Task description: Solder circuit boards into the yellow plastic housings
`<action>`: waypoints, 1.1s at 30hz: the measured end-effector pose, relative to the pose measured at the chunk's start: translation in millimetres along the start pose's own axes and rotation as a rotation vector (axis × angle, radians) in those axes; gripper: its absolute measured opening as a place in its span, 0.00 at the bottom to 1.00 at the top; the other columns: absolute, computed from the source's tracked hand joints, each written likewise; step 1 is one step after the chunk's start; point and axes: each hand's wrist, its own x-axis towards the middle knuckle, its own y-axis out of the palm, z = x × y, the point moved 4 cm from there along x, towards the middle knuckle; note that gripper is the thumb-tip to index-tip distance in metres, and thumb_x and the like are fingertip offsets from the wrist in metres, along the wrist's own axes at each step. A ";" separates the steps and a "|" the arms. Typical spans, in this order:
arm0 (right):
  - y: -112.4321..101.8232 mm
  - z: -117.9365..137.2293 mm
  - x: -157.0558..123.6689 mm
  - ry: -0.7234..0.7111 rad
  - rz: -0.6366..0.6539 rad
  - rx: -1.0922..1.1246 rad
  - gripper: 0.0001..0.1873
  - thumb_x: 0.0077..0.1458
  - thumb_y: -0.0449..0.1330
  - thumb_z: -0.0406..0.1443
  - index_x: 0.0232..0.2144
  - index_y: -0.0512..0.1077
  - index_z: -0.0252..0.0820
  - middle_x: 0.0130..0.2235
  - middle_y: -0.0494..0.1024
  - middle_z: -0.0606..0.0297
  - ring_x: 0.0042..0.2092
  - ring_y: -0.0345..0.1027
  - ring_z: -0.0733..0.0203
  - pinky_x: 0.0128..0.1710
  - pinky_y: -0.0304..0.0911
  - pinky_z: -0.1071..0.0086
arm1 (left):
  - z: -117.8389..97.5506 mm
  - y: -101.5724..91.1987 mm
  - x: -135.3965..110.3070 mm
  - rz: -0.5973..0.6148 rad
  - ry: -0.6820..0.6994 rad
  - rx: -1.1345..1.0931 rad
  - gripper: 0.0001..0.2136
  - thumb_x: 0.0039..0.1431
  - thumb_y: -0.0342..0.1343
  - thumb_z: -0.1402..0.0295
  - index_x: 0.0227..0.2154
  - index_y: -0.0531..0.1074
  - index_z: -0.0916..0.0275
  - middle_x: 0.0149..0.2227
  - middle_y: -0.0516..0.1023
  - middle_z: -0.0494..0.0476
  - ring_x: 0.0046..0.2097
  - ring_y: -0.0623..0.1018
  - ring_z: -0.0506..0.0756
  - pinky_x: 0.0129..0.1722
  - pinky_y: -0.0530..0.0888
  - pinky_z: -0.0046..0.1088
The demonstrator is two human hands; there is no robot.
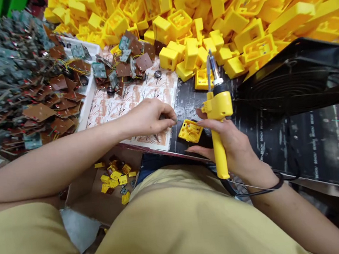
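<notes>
My right hand (228,144) is wrapped round the handle of a yellow soldering iron (216,108), whose tip points up and away from me. Just left of it a small yellow plastic housing (190,131) lies on the black mat (299,143). My left hand (151,117) rests on the printed paper sheet (117,107) with its fingers curled and pinched together beside the housing. What the fingertips hold is too small to name.
A big heap of yellow housings (219,8) fills the back. Brown and green circuit boards (10,81) are piled at the left, with a smaller cluster (126,64) on the paper. A black fan (297,81) stands at the right. Yellow parts lie in a box (114,180) below the table edge.
</notes>
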 end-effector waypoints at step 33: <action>-20.9 -3.5 -2.3 0.066 0.041 -0.057 0.36 0.53 0.67 0.51 0.58 0.61 0.44 0.49 0.74 0.54 0.50 0.72 0.47 0.45 0.71 0.58 | 3.6 20.5 -11.6 -0.078 -0.010 -0.170 0.04 0.53 0.60 0.70 0.28 0.78 0.65 0.26 0.80 0.51 0.27 0.77 0.48 0.30 0.69 0.22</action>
